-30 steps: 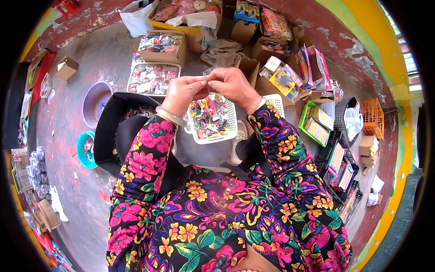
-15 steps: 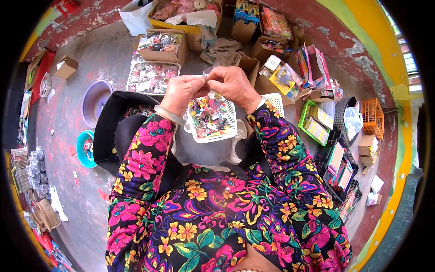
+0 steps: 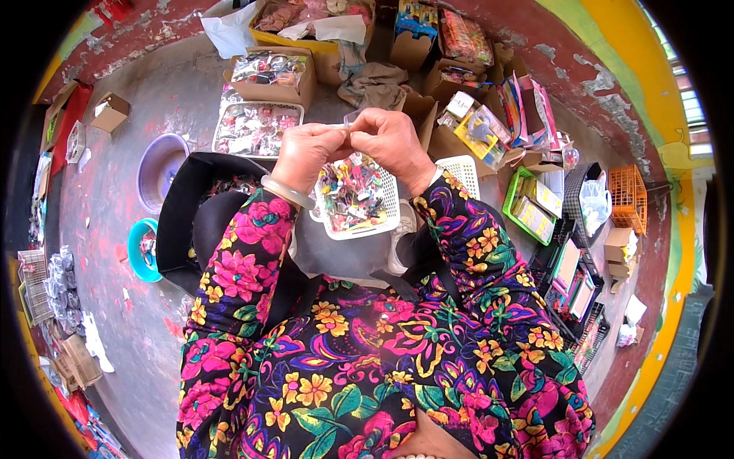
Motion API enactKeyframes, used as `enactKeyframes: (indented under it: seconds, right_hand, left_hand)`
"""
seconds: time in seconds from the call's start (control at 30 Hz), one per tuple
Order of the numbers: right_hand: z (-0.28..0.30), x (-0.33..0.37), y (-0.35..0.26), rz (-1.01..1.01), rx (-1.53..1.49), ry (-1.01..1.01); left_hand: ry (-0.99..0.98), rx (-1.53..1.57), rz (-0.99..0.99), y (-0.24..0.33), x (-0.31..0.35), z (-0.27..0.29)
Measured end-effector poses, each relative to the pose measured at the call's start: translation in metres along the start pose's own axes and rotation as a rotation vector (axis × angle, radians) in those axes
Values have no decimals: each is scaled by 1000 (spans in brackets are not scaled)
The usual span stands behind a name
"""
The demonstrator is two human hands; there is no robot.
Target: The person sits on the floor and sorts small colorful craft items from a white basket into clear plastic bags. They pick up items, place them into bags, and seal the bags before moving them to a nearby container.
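The grey floor (image 3: 115, 314) is marked with reddish stains and is bounded by a maroon wall (image 3: 569, 80) with flaking paint. A white basket (image 3: 389, 200) is filled with small colourful pieces (image 3: 355, 195). To its left are set a black container (image 3: 180, 180), a purple basin (image 3: 160, 176) and a turquoise basin (image 3: 136, 252); to its right, a green basket (image 3: 511, 193) and an orange crate (image 3: 628, 203). Over its far end, a small see-through piece (image 3: 351, 119) is pinched where the left hand (image 3: 306, 153) and right hand (image 3: 394, 145) are brought together, the fingers (image 3: 330, 138) closely bunched; its exact shape cannot be told.
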State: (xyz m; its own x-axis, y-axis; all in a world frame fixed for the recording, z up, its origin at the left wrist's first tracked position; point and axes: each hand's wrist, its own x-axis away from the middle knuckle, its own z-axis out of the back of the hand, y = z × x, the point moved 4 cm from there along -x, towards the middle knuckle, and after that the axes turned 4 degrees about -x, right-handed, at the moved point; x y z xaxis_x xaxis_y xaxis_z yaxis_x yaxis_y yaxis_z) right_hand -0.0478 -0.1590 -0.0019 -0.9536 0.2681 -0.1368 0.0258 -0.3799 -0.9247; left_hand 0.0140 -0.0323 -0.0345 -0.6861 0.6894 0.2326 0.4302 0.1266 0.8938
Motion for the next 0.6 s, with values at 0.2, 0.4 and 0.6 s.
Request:
enactKeyframes:
  seconds: [0.2,0.4,0.6]
  right_hand:
    - [0,-1,0,-179,-391,-137]
    - [-1,-3,6,-231,-418,-153]
    - [2,-5,2,-139,-214,-120]
  left_hand:
    - [-77,98,65,5,4,-3]
    - [-97,95,77,6,5,-1]
    - [-56,21,82,1,-1,2]
